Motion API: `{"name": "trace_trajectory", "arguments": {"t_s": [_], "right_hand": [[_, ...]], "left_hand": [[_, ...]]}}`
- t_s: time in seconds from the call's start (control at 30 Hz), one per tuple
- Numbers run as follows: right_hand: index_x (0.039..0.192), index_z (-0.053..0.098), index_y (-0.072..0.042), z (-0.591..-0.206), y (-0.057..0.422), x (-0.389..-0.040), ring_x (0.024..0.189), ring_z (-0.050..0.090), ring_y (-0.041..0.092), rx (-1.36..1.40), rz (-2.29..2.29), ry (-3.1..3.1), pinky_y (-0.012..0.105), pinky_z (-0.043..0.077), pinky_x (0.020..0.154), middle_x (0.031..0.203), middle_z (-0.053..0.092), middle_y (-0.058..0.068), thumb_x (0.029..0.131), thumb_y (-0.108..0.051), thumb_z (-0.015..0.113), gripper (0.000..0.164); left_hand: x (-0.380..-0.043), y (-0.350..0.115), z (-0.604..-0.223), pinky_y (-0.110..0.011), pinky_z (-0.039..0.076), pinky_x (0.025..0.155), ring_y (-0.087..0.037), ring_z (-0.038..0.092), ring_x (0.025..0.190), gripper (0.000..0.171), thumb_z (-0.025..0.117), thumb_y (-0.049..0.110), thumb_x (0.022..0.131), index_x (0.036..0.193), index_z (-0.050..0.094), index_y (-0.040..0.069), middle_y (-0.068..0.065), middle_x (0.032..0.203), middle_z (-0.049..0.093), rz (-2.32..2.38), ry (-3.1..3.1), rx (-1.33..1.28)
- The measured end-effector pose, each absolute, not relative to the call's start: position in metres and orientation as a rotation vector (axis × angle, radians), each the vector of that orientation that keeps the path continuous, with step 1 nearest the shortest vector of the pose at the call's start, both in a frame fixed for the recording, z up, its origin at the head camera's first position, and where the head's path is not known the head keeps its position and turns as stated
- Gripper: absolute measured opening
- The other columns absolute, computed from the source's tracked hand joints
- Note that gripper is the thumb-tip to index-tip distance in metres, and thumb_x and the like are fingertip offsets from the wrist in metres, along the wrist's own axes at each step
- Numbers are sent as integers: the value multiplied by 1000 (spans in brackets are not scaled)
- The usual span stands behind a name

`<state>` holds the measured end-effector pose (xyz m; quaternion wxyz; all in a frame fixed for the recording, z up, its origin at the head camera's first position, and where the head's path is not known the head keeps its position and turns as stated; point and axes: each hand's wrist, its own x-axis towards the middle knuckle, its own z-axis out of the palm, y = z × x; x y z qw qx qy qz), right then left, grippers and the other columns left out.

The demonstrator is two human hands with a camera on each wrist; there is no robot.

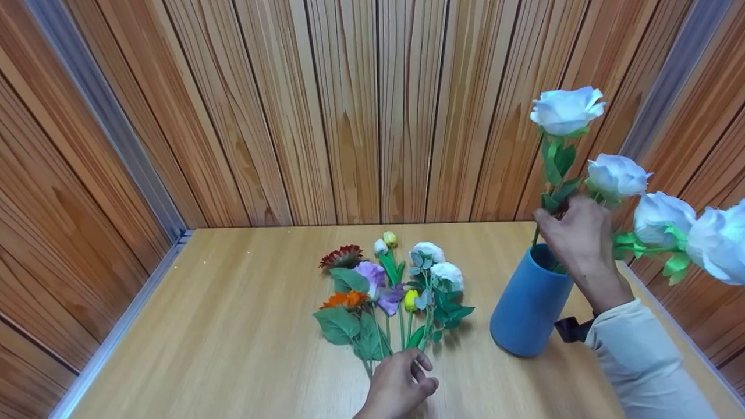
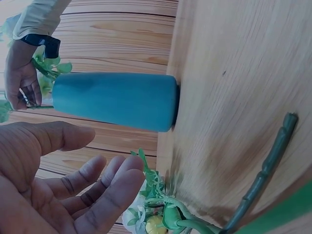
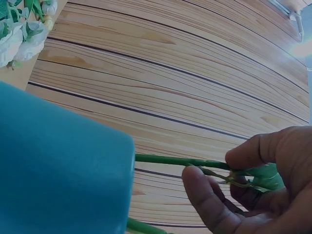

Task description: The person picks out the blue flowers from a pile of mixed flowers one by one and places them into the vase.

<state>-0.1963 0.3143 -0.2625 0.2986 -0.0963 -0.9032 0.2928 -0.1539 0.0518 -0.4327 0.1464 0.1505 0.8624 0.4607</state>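
Observation:
My right hand (image 1: 582,238) pinches the green stem (image 3: 170,159) of a tall white rose (image 1: 567,112) between thumb and fingers, just above the vase. The stem's lower end goes into the mouth of the blue vase (image 1: 527,308), which stands upright on the right of the table. Other white roses (image 1: 663,218) lean out of the vase to the right, partly behind that hand. My left hand (image 1: 398,381) hovers by the stem ends of the loose flowers, fingers loosely bent with nothing between them in the left wrist view.
Loose artificial flowers lie mid-table: a dark red flower (image 1: 342,256), an orange flower (image 1: 344,299), purple blooms (image 1: 372,276), yellow tulip buds (image 1: 411,299) and white blooms (image 1: 447,275). Wood-panelled walls (image 1: 349,116) close off the table's back and sides.

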Motion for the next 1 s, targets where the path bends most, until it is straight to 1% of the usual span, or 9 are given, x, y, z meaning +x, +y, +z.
{"name": "trace_trajectory", "arguments": {"t_s": [0.13, 0.23, 0.53, 0.83, 1.0], "right_hand": [[72, 56, -1, -263, 314, -194, 47, 47, 23, -276, 785, -2450, 28, 34, 38, 54, 46, 9, 86, -30, 51, 33], [67, 54, -2, -264, 314, -194, 43, 44, 22, -277, 776, -2478, 28, 31, 37, 51, 43, 7, 85, -31, 51, 35], [77, 56, 0, -270, 312, -196, 46, 46, 22, -243, 774, -2527, 28, 33, 39, 53, 43, 7, 84, -28, 55, 29], [69, 53, -1, -269, 313, -195, 44, 42, 21, -256, 749, -2569, 28, 31, 39, 51, 37, 3, 83, -24, 56, 27], [70, 53, -1, -268, 312, -195, 43, 41, 20, -243, 757, -2587, 27, 30, 38, 52, 36, 2, 83, -23, 55, 25]], "left_hand": [[-153, 52, -433, -27, 36, 52, -10, 46, 56, 15, 73, 19, 70, 76, 59, 19, 8, 60, 53, 1334, 2501, 459], [-153, 52, -433, -27, 35, 52, -10, 46, 56, 15, 73, 19, 70, 76, 59, 19, 8, 60, 54, 1337, 2494, 453], [-154, 53, -433, -28, 35, 52, -13, 47, 57, 16, 73, 18, 71, 79, 60, 15, 5, 63, 55, 1331, 2435, 378], [-155, 52, -432, -28, 36, 52, -13, 47, 57, 15, 73, 18, 71, 79, 60, 16, 5, 62, 54, 1323, 2444, 402], [-155, 53, -430, -28, 35, 52, -13, 47, 58, 15, 73, 18, 71, 78, 59, 17, 4, 63, 55, 1321, 2431, 379]]}}
